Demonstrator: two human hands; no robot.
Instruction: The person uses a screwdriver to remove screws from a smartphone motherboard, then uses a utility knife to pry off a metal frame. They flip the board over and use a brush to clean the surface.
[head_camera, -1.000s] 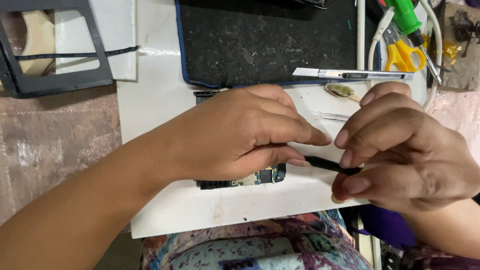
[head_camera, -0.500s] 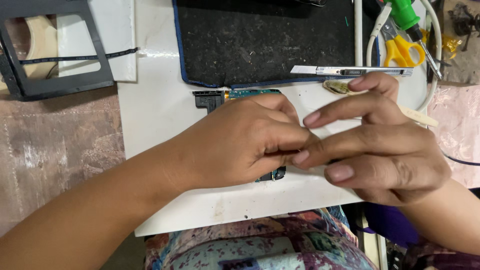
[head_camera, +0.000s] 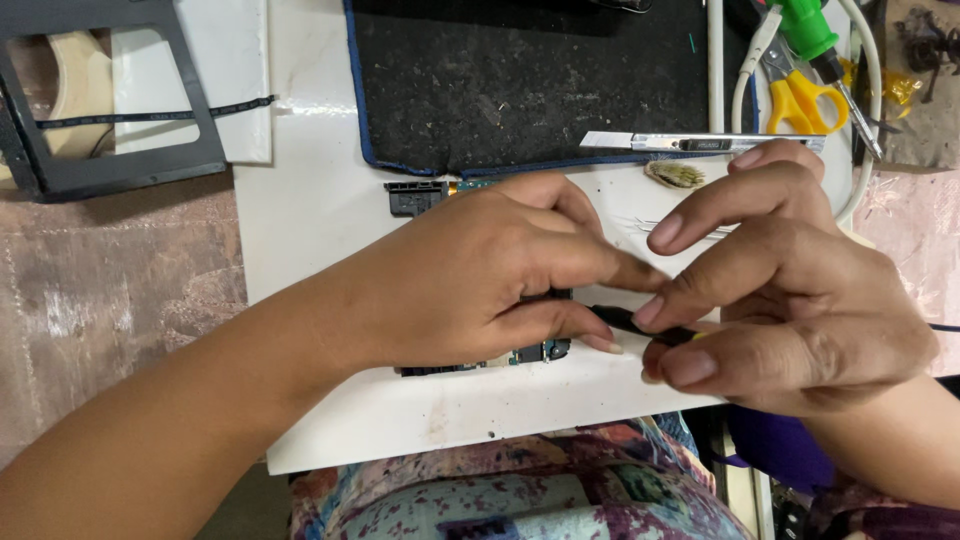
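Your hands work a circuit board on the white surface (head_camera: 320, 230).
Your left hand (head_camera: 480, 270) presses down over the dark, green-edged circuit board (head_camera: 535, 352), covering most of it at centre; your right hand (head_camera: 790, 300) pinches a thin black tool (head_camera: 625, 320) against the board's right edge.

1. The scene is lit evenly and fairly brightly from above; no single lamp is seen.
2. A soft sheen is thrown off the white desk (head_camera: 320, 220), without harsh glare.
3. Short, soft shadows are cast under the left hand (head_camera: 480, 280) and right hand (head_camera: 790, 300).
4. The black mat (head_camera: 530, 80) is rendered dark but grainy detail is kept.
5. Slight softness is noted at the frame edges; the centre is held sharp.
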